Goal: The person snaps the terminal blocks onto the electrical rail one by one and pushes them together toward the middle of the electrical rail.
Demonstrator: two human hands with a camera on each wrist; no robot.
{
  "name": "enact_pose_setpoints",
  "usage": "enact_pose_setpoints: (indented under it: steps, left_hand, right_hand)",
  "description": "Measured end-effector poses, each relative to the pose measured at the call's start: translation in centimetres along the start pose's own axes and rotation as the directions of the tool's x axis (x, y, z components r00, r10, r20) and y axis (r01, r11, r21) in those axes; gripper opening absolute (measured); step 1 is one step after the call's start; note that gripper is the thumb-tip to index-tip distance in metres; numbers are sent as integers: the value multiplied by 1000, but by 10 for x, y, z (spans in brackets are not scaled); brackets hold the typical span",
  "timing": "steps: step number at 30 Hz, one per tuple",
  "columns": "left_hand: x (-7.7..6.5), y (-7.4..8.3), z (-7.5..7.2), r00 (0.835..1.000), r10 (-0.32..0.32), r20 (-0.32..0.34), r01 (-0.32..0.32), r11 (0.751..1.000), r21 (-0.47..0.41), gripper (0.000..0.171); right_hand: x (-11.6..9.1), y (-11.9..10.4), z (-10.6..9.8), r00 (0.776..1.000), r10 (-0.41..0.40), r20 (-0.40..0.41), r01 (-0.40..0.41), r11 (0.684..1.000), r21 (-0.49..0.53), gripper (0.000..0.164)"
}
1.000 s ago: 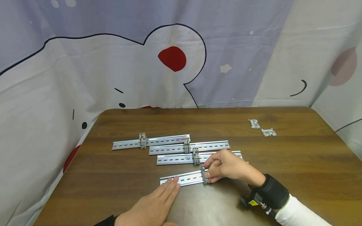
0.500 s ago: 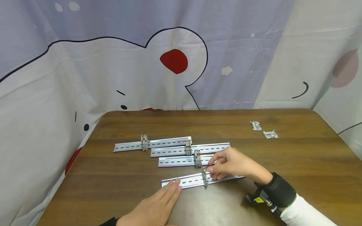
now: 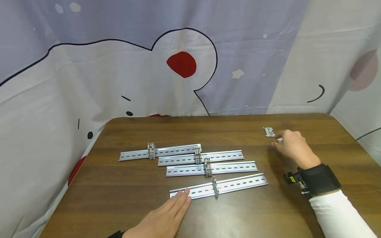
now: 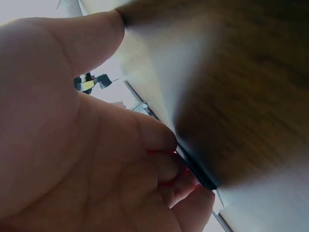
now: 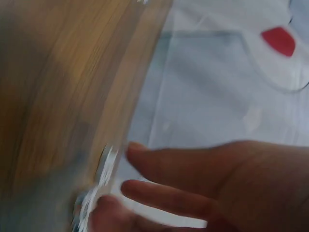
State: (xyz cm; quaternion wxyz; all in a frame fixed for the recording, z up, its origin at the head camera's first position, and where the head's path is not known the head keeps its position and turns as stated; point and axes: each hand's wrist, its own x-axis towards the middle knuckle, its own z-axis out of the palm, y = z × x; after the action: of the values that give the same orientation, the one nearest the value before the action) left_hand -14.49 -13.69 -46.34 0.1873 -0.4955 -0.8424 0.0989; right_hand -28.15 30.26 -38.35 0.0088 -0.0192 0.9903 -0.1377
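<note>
With its fingers extended, my left hand rests on the left end of the nearest slotted metal DIN rail. In the left wrist view its fingertips lie along the rail's edge. One thin grey terminal block sits across that rail near its middle. My right hand is over the far right of the table, thumb and fingers apart, right at a loose light-grey terminal block that it mostly hides. Just beyond lies another loose terminal block.
Behind the nearest rail lie three more DIN rails: one at the back left, a middle rail and a front one. Each carries a small cluster of terminal blocks. A printed cloth hangs behind the wooden table.
My right hand has let go of the terminal block on the nearest rail and moved right and away to the loose blocks. The left hand has stayed on the rail.
</note>
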Motion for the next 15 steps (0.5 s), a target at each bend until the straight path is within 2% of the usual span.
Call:
enact_pose_setpoints:
  steps: [4, 8, 10, 13, 15]
  left_hand:
    - [-1, 0, 0, 1000, -12, 15, 12, 1000, -10, 95]
    - [-1, 1, 2, 1000, -10, -4, 10, 1000, -2, 93]
    - [-1, 1, 3, 1000, -5, -23, 5, 1000, 7, 92]
    - [-1, 0, 4, 999, 3, -34, -3, 1000, 10, 92]
    - [0, 0, 3, 1000, 6, -29, -5, 1000, 8, 92]
  right_hand:
    - [7, 22, 1, 986, 50, 161, -35, 995, -98, 70]
    - [11, 32, 2, 975, 50, 215, -26, 993, -113, 74]
    - [10, 37, -1, 980, 37, 194, -17, 994, -108, 65]
    - [8, 42, -5, 989, 27, 144, -13, 995, -97, 32]
    - [5, 43, -7, 992, 56, 116, -47, 996, -77, 14]
